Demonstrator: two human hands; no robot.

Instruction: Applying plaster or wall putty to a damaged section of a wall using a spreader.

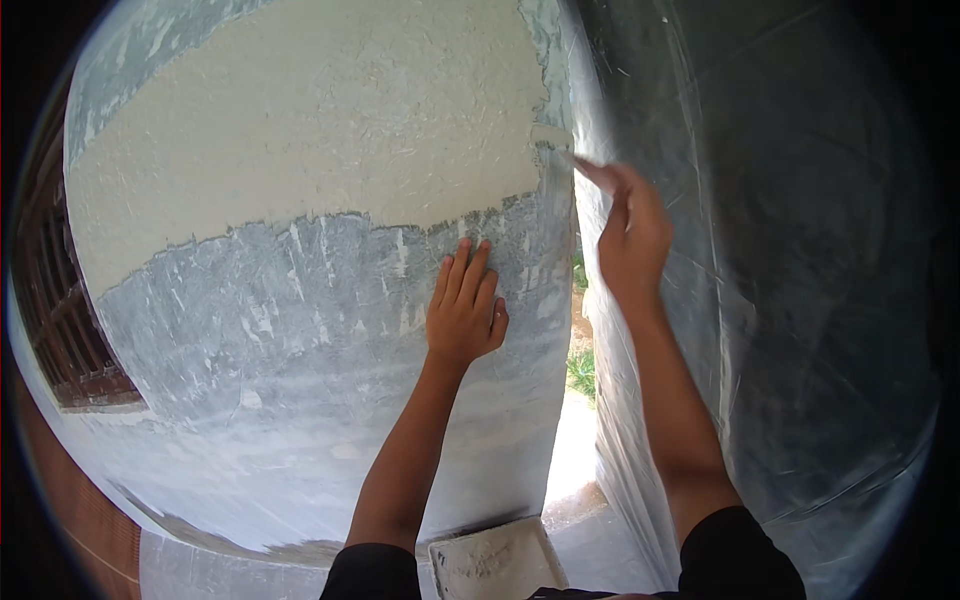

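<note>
Narrow gap (578, 330) between wall (300, 330) and plastic sheet (800, 300); tray (495, 562) below

Support: pale grey concrete floor (585, 545) at the foot of the wall.
On it: a white, plaster-smeared rectangular tray (497, 562), lying near the bottom edge.

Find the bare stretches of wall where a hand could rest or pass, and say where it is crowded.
Bare grey wall lies below the cream coat's ragged edge, left of the left hand and beneath it down to the tray. Crowded: the top corner, where the right hand works a tool beside plastic sheeting.
</note>
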